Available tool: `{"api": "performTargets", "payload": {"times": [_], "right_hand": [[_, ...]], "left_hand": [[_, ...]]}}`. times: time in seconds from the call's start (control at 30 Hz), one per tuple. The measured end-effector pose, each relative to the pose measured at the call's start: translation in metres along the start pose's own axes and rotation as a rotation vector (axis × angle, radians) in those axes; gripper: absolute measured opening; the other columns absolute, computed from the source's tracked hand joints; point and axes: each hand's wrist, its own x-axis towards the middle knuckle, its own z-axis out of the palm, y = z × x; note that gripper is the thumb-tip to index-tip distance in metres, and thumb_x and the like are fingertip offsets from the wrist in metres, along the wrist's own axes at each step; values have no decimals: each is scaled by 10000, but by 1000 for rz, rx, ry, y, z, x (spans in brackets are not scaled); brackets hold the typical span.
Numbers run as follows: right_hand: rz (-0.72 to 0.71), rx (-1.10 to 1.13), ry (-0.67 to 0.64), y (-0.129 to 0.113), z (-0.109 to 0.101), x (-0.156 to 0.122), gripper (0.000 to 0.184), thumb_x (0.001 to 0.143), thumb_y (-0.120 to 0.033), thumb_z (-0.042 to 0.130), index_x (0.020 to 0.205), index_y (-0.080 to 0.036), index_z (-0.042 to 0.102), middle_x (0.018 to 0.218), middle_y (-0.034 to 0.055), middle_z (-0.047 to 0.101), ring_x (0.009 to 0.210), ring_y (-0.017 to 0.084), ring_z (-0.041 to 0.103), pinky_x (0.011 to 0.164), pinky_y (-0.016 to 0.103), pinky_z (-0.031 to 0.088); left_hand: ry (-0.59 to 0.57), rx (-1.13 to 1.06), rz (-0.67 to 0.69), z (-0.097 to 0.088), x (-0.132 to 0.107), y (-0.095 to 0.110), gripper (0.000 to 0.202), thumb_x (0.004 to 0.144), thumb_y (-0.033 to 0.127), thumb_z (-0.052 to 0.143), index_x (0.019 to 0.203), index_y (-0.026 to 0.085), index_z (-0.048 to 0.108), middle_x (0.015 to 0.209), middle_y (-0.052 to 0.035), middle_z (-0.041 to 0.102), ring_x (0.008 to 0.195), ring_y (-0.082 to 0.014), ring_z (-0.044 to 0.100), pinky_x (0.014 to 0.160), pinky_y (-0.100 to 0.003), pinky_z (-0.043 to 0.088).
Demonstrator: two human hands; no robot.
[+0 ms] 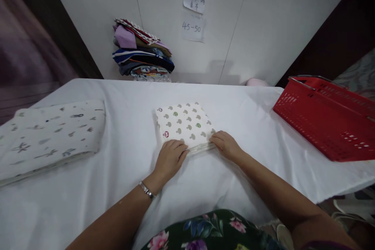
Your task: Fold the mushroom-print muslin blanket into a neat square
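Observation:
A small folded cloth (pixel 183 124), cream with a mushroom print, lies in the middle of the white-covered table (pixel 131 187). My left hand (pixel 170 158) rests on its near left corner, fingers curled down onto the edge. My right hand (pixel 225 145) presses on the near right corner, with its fingers closed over the folded layers. A bracelet sits on my left wrist.
A larger folded cloth (pixel 49 136) with a grey print lies at the left. A red plastic basket (pixel 328 115) stands at the right edge. A stack of folded fabrics (pixel 142 52) sits against the back wall, beneath paper notes (pixel 193 13).

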Motion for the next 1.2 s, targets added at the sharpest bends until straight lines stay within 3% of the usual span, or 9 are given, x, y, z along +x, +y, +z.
{"api": "performTargets", "payload": {"times": [0.23, 0.47, 0.7, 0.83, 1.0, 1.2], "right_hand": [[11, 31, 57, -2, 3, -4, 226, 860, -73, 452, 976, -175, 618, 931, 84, 643, 840, 204, 532, 717, 326, 439], [97, 94, 8, -11, -1, -8, 260, 863, -95, 449, 1049, -198, 599, 988, 91, 626, 900, 217, 533, 773, 366, 444], [97, 144, 31, -32, -10, 16, 245, 857, -121, 461, 1059, -199, 575, 1044, 100, 606, 958, 230, 544, 837, 419, 445], [-11, 195, 62, -47, 3, 27, 275, 884, -136, 439, 1131, -205, 537, 1087, 111, 597, 998, 234, 544, 845, 430, 462], [-30, 194, 61, -50, 22, 16, 307, 890, -131, 432, 1167, -222, 531, 1063, 111, 606, 956, 238, 565, 802, 438, 489], [51, 265, 12, -47, 15, 17, 257, 883, -182, 467, 1091, -258, 598, 1052, 99, 619, 952, 247, 584, 799, 443, 513]], "left_hand": [[-1, 37, 28, 0, 0, 1, 185, 917, 246, 440, 883, 193, 613, 890, -37, 621, 857, -177, 523, 791, -349, 403], [-46, 30, 29, -2, 0, 2, 169, 912, 278, 454, 905, 192, 600, 896, -43, 603, 866, -186, 504, 787, -362, 395], [-59, 29, 7, -3, -3, 5, 126, 895, 249, 487, 872, 197, 599, 868, -34, 587, 853, -184, 485, 773, -358, 388], [-63, 27, 2, -6, -5, 8, 120, 894, 228, 482, 872, 192, 594, 864, -32, 582, 848, -182, 476, 775, -356, 384], [-28, 0, 7, -10, -9, 6, 163, 905, 231, 457, 827, 188, 593, 852, -33, 580, 840, -173, 474, 767, -344, 379], [29, 55, -55, -9, -11, 2, 242, 911, 266, 442, 725, 178, 569, 772, -33, 557, 767, -164, 468, 696, -335, 364]]}}
